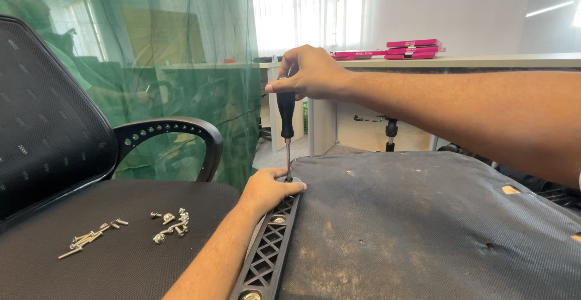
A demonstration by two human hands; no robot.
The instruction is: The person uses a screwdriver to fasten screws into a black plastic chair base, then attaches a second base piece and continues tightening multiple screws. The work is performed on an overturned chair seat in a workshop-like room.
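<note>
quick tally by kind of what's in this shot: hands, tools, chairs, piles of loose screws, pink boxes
hands: 2, left hand steadying by the tip, right hand gripping the handle
screwdriver: 1, upright
chairs: 2, mesh office chair and upturned seat base
piles of loose screws: 2, one and one
pink boxes: about 4, stacked, hard to separate
total: about 11

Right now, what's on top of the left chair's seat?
On the chair seat: a cluster of loose long screws and a second cluster of bolts and washers. Nothing else visible; the left forearm covers the seat's right edge.
</note>
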